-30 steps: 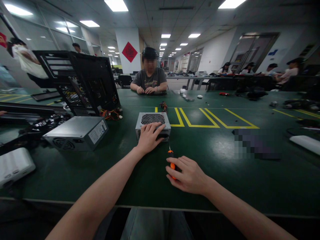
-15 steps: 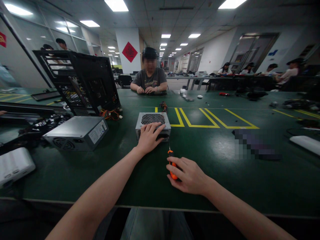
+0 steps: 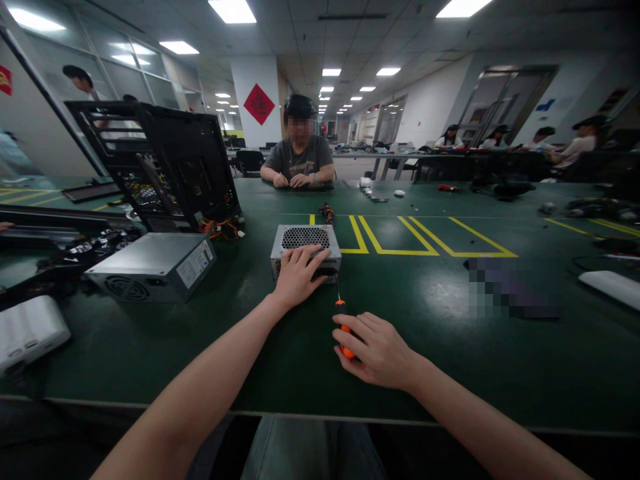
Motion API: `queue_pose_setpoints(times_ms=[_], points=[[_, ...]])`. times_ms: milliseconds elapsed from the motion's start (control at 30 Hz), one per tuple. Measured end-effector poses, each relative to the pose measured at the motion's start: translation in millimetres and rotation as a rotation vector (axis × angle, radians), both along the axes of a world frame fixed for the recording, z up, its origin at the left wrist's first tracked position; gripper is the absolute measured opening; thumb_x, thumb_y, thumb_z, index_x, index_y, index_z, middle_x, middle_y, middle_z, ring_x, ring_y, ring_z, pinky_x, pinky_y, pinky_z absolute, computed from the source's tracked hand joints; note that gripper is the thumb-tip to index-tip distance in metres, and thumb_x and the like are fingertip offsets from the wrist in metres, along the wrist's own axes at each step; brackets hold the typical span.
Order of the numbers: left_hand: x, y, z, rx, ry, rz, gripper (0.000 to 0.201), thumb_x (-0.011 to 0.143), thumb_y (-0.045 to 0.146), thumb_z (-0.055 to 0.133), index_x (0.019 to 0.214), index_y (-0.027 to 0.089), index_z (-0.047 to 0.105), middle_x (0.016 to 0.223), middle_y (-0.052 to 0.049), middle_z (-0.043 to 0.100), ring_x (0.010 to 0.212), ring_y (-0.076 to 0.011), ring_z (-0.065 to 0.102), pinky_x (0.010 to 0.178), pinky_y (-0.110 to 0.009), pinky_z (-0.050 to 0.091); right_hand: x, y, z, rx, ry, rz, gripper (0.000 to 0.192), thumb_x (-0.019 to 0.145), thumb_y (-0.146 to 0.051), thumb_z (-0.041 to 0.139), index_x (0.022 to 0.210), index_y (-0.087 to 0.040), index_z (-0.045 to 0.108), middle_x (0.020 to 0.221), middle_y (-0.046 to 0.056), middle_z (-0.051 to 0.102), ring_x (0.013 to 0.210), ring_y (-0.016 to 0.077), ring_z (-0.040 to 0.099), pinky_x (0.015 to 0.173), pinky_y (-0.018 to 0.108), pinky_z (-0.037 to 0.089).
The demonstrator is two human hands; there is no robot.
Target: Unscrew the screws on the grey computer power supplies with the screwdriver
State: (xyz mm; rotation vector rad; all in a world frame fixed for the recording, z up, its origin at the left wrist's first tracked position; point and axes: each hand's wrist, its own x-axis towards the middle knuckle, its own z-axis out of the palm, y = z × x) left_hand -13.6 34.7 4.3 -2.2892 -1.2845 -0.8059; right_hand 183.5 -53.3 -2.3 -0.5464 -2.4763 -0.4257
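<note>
A grey metal power supply (image 3: pixel 306 233) with a honeycomb grille on top stands on the green table in front of me. My left hand (image 3: pixel 299 270) lies on its top and near edge, fingers spread and thumb stretched toward the right. My right hand (image 3: pixel 373 347) is closed around the orange and black handle of a screwdriver (image 3: pixel 346 340). The screwdriver's thin shaft points away from me to the near right corner of the power supply. Its tip is too small to make out, so I cannot tell whether it sits in a screw.
To the left lie a second power supply (image 3: pixel 155 263), an open black computer case (image 3: pixel 170 167) with loose cables (image 3: pixel 223 229), and a white power strip (image 3: pixel 33 330). A blurred dark item (image 3: pixel 515 290) lies right. Across the table sits a person (image 3: pixel 300 157). Yellow tape (image 3: pixel 400 252) marks the table.
My hands, the power supply and the screwdriver hold nearly the same positions. In the background at the left, a person behind the computer case has moved.
</note>
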Motion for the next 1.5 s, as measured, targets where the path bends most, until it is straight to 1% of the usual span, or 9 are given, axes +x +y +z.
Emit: queue_pose_setpoints(times_ms=[200, 433, 567, 700, 800, 900, 1133, 1267, 1500], points=[[0.1, -0.3, 0.0, -0.003, -0.004, 0.006, 0.053, 0.078, 0.033, 0.060, 0.128, 0.028, 0.042, 0.129, -0.006, 0.049, 0.115, -0.0256, 0.042, 0.091, -0.042, 0.029, 0.1, -1.0, 1.0, 0.008, 0.010, -0.002, 0.015, 0.079, -0.020, 0.048, 0.088, -0.014, 0.059, 0.096, 0.010, 0.063, 0.072, 0.0152, 0.055, 0.062, 0.029, 0.044], [0.0, 0.3, -0.5, -0.007, -0.011, 0.001, 0.054, 0.078, 0.032, 0.059, 0.129, 0.029, 0.041, 0.129, -0.006, 0.048, 0.115, -0.0257, 0.042, 0.091, -0.042, 0.029, 1.1, -0.4, -0.1, 0.007, -0.047, -0.039, 0.013, 0.076, -0.019, 0.049, 0.083, -0.017, 0.060, 0.097, 0.009, 0.062, 0.075, 0.0174, 0.052, 0.067, 0.032, 0.042], [0.3, 0.1, 0.2, -0.005, -0.005, 0.004, 0.052, 0.079, 0.033, 0.059, 0.128, 0.028, 0.042, 0.129, -0.006, 0.049, 0.115, -0.0254, 0.042, 0.091, -0.041, 0.029, 0.6, 0.4, -1.2, 0.010, -0.034, -0.061, 0.012, 0.079, -0.020, 0.049, 0.086, -0.016, 0.059, 0.095, 0.008, 0.062, 0.075, 0.0168, 0.053, 0.067, 0.031, 0.043], [0.2, -0.4, 0.5, -0.005, -0.001, 0.004, 0.051, 0.079, 0.034, 0.058, 0.128, 0.028, 0.042, 0.129, -0.007, 0.049, 0.115, -0.0254, 0.042, 0.091, -0.041, 0.029, 1.0, 0.6, -0.1, 0.068, -0.018, -0.079, 0.011, 0.082, -0.022, 0.050, 0.088, -0.017, 0.059, 0.094, 0.009, 0.062, 0.073, 0.0155, 0.055, 0.063, 0.028, 0.044], [-0.2, -0.9, 0.7, -0.007, -0.003, 0.001, 0.051, 0.079, 0.033, 0.058, 0.128, 0.027, 0.042, 0.129, -0.007, 0.048, 0.115, -0.0252, 0.042, 0.091, -0.041, 0.029, 1.4, 0.6, 1.5, 0.110, 0.028, -0.099, 0.012, 0.084, -0.026, 0.051, 0.081, -0.018, 0.060, 0.092, 0.009, 0.062, 0.071, 0.0141, 0.056, 0.060, 0.026, 0.045], [-0.4, -1.0, 1.0, -0.005, -0.005, -0.003, 0.051, 0.080, 0.033, 0.058, 0.128, 0.027, 0.042, 0.129, -0.006, 0.048, 0.115, -0.0249, 0.042, 0.091, -0.041, 0.028, 1.3, 0.2, 2.8, 0.098, 0.059, -0.091, 0.017, 0.084, -0.030, 0.052, 0.077, -0.016, 0.060, 0.090, 0.010, 0.062, 0.070, 0.0140, 0.056, 0.059, 0.026, 0.045], [0.5, 0.9, -0.8, -0.001, -0.005, 0.001, 0.051, 0.080, 0.035, 0.058, 0.127, 0.027, 0.042, 0.129, -0.006, 0.048, 0.115, -0.0248, 0.042, 0.091, -0.041, 0.028, 1.7, -0.4, -0.7, 0.011, 0.047, -0.065, 0.015, 0.079, -0.017, 0.048, 0.088, -0.015, 0.059, 0.093, 0.008, 0.063, 0.075, 0.0160, 0.053, 0.067, 0.030, 0.044], [0.5, 1.5, -1.7, 0.006, -0.007, 0.002, 0.051, 0.080, 0.036, 0.058, 0.127, 0.027, 0.043, 0.129, -0.006, 0.048, 0.115, -0.0241, 0.042, 0.092, -0.041, 0.028, 1.7, 0.1, -2.0, 0.016, 0.037, -0.067, 0.015, 0.076, -0.016, 0.049, 0.087, -0.015, 0.059, 0.094, 0.007, 0.064, 0.076, 0.0173, 0.051, 0.069, 0.031, 0.043], [0.0, 1.9, -2.8, 0.001, -0.011, -0.001, 0.052, 0.079, 0.035, 0.058, 0.128, 0.027, 0.042, 0.130, -0.006, 0.048, 0.115, -0.0246, 0.042, 0.091, -0.041, 0.028, 2.1, 1.0, 1.9, 0.099, 0.014, -0.090, 0.012, 0.082, -0.019, 0.049, 0.088, -0.017, 0.059, 0.095, 0.008, 0.063, 0.073, 0.0148, 0.053, 0.064, 0.028, 0.044]])
